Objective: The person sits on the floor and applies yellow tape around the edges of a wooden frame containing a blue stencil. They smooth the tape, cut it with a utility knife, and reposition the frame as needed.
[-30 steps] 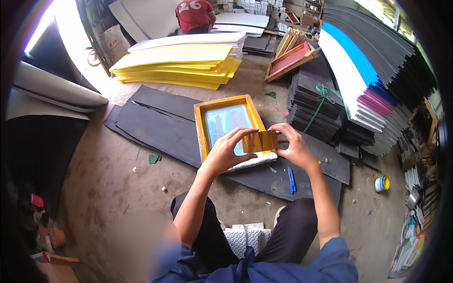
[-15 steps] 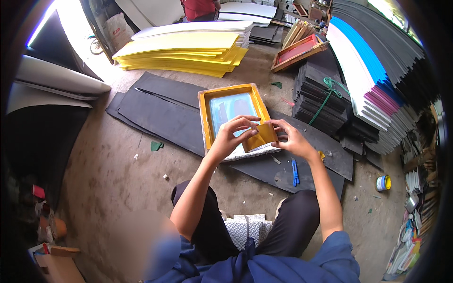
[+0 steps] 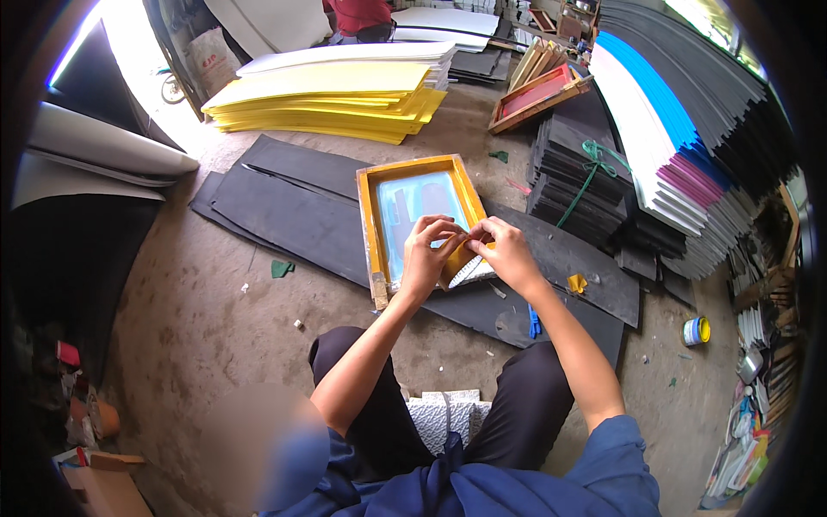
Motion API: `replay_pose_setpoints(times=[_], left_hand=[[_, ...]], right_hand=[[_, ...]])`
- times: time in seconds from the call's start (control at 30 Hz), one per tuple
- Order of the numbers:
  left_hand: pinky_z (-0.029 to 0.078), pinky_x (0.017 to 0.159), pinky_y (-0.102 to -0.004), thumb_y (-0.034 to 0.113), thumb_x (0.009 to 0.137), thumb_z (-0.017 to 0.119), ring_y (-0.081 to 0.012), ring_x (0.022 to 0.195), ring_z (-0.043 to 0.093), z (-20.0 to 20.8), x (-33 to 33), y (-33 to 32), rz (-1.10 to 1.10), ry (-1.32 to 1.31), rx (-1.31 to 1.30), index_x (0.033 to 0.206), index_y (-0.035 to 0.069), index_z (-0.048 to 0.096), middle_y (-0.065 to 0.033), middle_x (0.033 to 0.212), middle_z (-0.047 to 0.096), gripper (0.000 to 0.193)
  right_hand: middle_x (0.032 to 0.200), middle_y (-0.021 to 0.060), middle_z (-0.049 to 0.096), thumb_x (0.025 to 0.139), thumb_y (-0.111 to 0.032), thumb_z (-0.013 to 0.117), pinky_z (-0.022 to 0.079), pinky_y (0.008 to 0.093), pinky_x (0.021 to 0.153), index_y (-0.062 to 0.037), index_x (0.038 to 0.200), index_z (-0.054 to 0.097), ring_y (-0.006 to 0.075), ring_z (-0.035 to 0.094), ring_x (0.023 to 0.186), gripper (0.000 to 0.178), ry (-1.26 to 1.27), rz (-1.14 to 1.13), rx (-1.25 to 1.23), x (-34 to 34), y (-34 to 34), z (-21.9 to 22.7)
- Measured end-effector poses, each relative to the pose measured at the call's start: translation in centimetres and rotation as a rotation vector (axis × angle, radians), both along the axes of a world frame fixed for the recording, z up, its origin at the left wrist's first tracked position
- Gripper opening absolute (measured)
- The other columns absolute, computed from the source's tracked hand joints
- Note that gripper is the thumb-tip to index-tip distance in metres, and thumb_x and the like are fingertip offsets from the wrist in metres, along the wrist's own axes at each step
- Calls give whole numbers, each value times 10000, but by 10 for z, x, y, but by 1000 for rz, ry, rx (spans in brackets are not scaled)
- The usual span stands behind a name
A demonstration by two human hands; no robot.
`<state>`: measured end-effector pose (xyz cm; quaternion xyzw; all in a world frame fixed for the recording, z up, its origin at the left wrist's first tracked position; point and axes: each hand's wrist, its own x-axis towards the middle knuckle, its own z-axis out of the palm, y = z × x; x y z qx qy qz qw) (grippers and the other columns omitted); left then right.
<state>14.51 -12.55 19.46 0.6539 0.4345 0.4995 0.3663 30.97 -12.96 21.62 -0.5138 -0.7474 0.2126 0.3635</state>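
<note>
A yellow wooden screen frame with a pale blue mesh lies on black sheets in front of my knees. Both hands meet over its near right corner. My left hand and my right hand pinch a yellow-brown strip of tape between their fingertips, low against the frame's edge. A white patterned piece shows just under the strip. Whether the strip touches the frame is hidden by my fingers.
Black sheets cover the floor under the frame. A blue pen lies by my right forearm, and a small tape roll sits at the right. A stack of yellow sheets, tied black pieces and wooden frames stand behind.
My hands have come down with the strip from above the frame to its near right corner. The view has tilted lower.
</note>
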Motion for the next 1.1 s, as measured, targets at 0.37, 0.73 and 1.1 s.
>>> replay_pose_setpoints(times=[0.37, 0.73, 1.1], left_hand=[[466, 766, -317, 244, 832, 677, -193, 891, 606, -26, -5, 11, -271, 107, 96, 1078, 3, 505, -148, 945, 631, 385], [453, 598, -481, 397, 910, 501, -406, 696, 598, -50, -18, 21, 167, 504, -134, 884, 43, 506, -203, 707, 615, 355], [445, 677, -249, 309, 875, 608, -71, 737, 546, -35, -89, 50, -315, -30, -119, 920, -13, 516, -44, 778, 580, 337]], right_hand=[[885, 65, 631, 788, -166, 641, 393, 377, 835, -69, 842, 638, 235, 535, 930, 111, -402, -51, 359, 3, 36, 35], [880, 30, 633, 806, -207, 635, 295, 409, 856, -102, 834, 633, 199, 500, 962, 108, -592, -45, 290, -23, 29, 29], [851, 97, 694, 739, -226, 729, 471, 323, 761, -44, 889, 701, 176, 653, 801, 237, -43, -107, -331, 33, 132, -6]])
